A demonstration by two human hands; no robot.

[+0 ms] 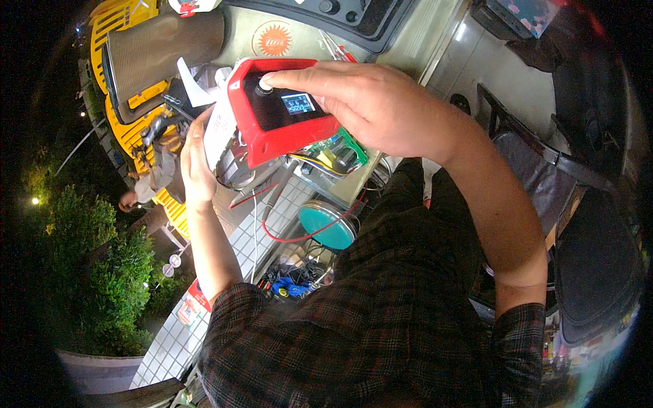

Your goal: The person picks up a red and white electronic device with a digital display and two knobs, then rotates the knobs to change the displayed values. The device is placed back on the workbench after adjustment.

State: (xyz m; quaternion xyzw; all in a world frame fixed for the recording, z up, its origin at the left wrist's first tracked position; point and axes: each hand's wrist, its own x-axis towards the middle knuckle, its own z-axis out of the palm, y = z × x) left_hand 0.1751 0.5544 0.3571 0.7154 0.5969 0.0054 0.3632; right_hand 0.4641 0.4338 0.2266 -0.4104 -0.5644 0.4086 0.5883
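A box-shaped electronic device [275,132] with a red front rim, white body and black panel is tilted up between my hands. Its panel carries a small lit screen [298,104] and a round knob [262,88]. My left hand [197,163] is closed against the white side of the body. From the right, my right hand [381,102] reaches over the device's edge. Its index fingertip rests on the knob and its thumb lies beside the screen; the other fingers are partly hidden. Just below the device sits a green circuit board [348,151] with coloured wires.
A thin red cable [299,241] loops below the device near a round teal-topped container [328,226]. Tangled cables [299,272] lie lower down. Screwdriver-like red-handled tools [343,53] lie behind my right hand. A black chair [530,170] stands at right; yellow barriers [115,27] stand outside left.
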